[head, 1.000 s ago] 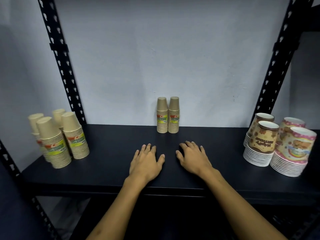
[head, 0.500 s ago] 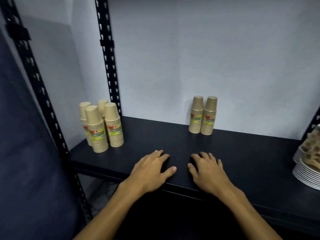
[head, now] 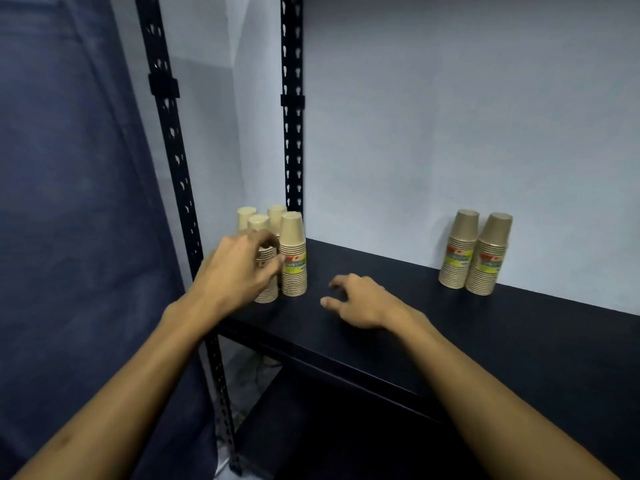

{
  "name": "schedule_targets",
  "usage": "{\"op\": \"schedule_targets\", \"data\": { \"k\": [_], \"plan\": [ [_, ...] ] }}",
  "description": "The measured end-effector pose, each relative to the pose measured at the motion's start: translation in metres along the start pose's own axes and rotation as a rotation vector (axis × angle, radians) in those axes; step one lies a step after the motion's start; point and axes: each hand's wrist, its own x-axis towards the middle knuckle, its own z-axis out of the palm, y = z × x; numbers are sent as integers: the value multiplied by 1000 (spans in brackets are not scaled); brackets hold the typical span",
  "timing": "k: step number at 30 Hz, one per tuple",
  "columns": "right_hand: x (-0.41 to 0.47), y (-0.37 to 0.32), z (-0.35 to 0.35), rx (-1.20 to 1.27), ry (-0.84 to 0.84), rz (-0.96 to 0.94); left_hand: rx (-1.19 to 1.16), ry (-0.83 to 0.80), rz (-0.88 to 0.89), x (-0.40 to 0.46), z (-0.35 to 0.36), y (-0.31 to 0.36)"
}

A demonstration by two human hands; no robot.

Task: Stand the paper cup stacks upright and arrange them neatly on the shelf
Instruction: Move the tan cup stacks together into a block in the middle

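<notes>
The left hand (head: 239,268) seemingly wraps a front cup stack (head: 266,271); the right hand (head: 360,301) hovers spread. A careless tug could topple neighbouring stacks (head: 293,254).

**Kraft paper cup stacks standing upside-down on the black shelf**

Four stacks of brown paper cups cluster at the left end of the black shelf (head: 450,327), beside the rear upright. All stand upright, mouths down. The front-right stack (head: 293,258) shows a yellow-green label band with a red patch across its middle. The front-left stack (head: 265,268) touches it and is partly hidden behind a hand. Two rear stacks (head: 261,216) show only their tops. Well apart to the right, a pair of identical labelled stacks (head: 476,252) stands touching, against the wall.
</notes>
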Motion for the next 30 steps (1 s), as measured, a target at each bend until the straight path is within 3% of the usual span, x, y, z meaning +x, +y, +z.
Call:
{"op": "schedule_targets", "data": {
  "k": [3,8,16,21,30],
  "plan": [
    [22,-22,-14,137,129,-45,-26,110,-44,16,-9,-8],
    [46,-55,-33,344,311,-86,-55,136,-139,37,-4,-14],
    [74,-70,-11,675,371,-79,-111,218,-214,41,21,-24],
    [84,-57,21,814,459,-138,-286,256,-227,38,30,-29],
    [82,-36,27,838,466,-226,-480,244,-208,31,27,-31]
  ]
}}
